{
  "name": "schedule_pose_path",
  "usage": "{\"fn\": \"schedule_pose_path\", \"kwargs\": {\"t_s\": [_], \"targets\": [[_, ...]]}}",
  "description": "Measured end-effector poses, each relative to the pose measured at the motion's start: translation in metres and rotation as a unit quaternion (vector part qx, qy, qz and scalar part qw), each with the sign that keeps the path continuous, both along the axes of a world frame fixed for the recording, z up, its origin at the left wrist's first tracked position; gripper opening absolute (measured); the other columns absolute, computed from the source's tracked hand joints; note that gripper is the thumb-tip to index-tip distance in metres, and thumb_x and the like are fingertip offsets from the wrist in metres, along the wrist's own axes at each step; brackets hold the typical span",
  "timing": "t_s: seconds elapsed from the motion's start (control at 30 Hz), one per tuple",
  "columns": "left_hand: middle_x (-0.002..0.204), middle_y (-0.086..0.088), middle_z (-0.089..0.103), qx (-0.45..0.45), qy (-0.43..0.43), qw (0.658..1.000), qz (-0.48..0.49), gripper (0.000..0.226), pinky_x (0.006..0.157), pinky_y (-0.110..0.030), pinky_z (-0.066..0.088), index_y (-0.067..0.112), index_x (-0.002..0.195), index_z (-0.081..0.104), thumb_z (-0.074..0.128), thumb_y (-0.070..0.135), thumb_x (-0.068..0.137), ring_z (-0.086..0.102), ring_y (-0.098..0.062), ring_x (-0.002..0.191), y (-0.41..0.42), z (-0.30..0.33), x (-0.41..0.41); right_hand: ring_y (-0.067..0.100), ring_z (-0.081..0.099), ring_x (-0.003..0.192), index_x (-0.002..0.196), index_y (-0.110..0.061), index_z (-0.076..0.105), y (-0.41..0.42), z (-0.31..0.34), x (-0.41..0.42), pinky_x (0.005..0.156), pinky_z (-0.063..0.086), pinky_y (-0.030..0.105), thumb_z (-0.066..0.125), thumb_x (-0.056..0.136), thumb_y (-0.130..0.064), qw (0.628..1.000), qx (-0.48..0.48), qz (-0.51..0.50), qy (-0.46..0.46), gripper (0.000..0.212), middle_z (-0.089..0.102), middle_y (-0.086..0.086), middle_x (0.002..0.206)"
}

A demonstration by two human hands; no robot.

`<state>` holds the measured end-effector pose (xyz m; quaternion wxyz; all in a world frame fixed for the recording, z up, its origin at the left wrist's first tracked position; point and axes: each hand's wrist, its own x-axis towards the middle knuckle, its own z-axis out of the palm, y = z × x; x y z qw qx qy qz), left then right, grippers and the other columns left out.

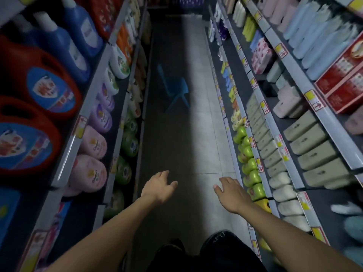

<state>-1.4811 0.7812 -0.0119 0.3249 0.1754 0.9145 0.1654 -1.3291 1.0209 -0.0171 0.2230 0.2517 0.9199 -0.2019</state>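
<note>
Fingers (228, 180) of left hand (159, 188) and right hand (229, 195) hang loose, empty; the right should wrap the nearest green bottle (258, 190) squarely.

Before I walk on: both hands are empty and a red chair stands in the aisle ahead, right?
Not quite. The head view shows the chair is blue, not red. It stands in the aisle ahead, and the left hand and right hand are empty.
</note>
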Motion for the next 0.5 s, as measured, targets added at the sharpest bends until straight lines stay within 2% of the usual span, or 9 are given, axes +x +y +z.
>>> {"fn": "schedule_pose_path", "kwargs": {"t_s": [0.27, 0.5], "targets": [[0.164, -0.006, 0.038, -0.024, 0.005, 0.999, -0.027, 0.074, 0.122, -0.042, 0.034, 0.02, 0.162, 0.029, 0.046, 0.058, 0.101, 0.037, -0.027, 0.15, 0.071, -0.008, -0.081, 0.028, 0.031, 0.149, 0.158, -0.01, 0.034, 0.066, -0.012, -0.071, 0.121, 0.029, 0.039, 0.032, 0.109, -0.048, 1.0, -0.009, -0.008, 0.0, 0.062, 0.036, 0.008, 0.162], [0.162, -0.008, 0.04, -0.041, 0.02, 0.998, -0.037, 0.073, 0.121, -0.042, 0.035, 0.019, 0.163, 0.028, 0.046, 0.057, 0.103, 0.039, -0.028, 0.149, 0.168, -0.005, -0.155, 0.027, 0.027, 0.151, 0.16, -0.011, 0.031, 0.161, -0.013, -0.162, 0.122, 0.028, 0.04, 0.031, 0.108, -0.049, 1.0, -0.017, -0.006, 0.025, 0.064, 0.03, 0.006, 0.166]]}}
